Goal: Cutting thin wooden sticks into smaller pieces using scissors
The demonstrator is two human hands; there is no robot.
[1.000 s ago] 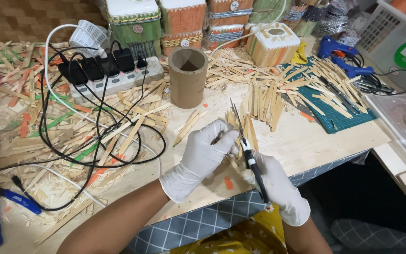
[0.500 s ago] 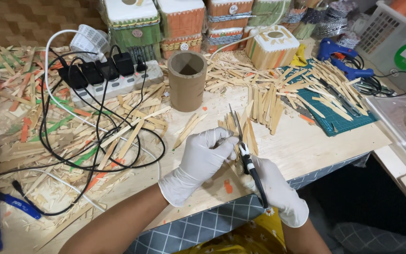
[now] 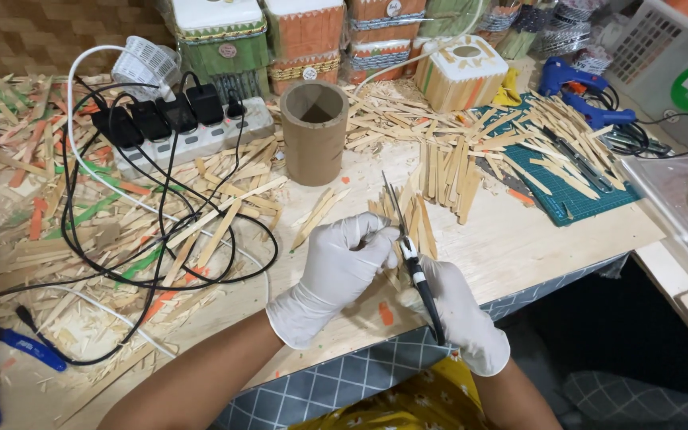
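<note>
near the front edge of the wooden surface, both gloved hands meet. right hand has its grip wrapped tight round the black handles of thin scissors, blades pointing to 12 o'clock and slightly parted. left hand pinches a bundle of flat wooden sticks right beside the blades, fingers closed on them. cardboard tube stands upright at 11 o'clock from the hands, power strip at 10 o'clock, green cutting mat at 2 o'clock.

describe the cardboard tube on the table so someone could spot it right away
On the wooden table, look past the gloved hands to the white power strip. Just right of it stands the cardboard tube, the only upright, open-topped brown cylinder among flat sticks.
</note>
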